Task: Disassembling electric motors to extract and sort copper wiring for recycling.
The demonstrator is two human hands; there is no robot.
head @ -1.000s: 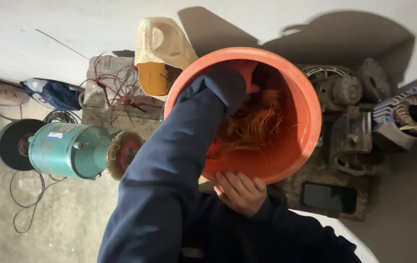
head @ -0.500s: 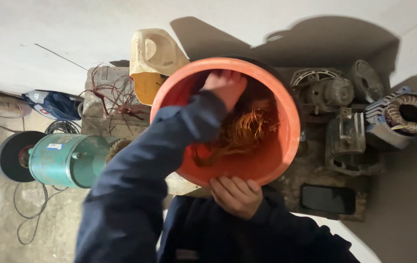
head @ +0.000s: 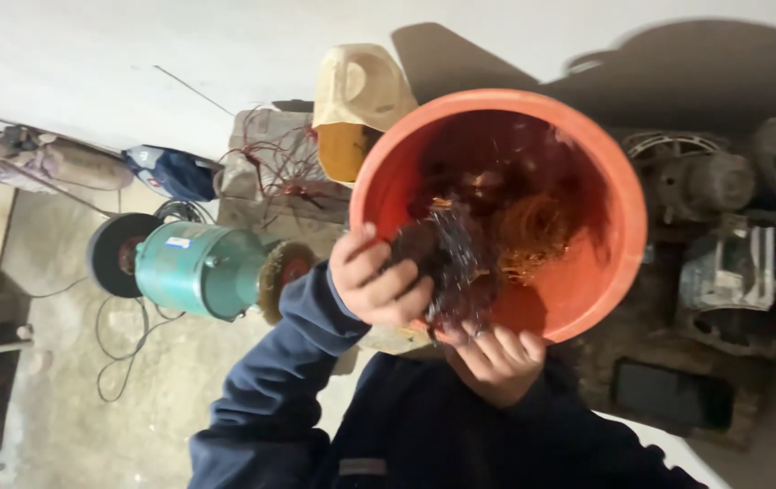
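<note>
Copper wire (head: 447,263), a dark tangled clump of it, sits clenched in the left hand (head: 379,281) at the near rim of an orange bucket (head: 605,181). Just below that fist, the right hand (head: 494,358) curls its fingers over the bucket's lower edge, holding it tilted toward the person. Beyond the clump, deeper inside the bucket, brighter coils of wire (head: 533,231) lie against the wall. Off to the left of the gripping hand stands a green bench grinder (head: 197,269) with a wire brush wheel (head: 281,272).
</note>
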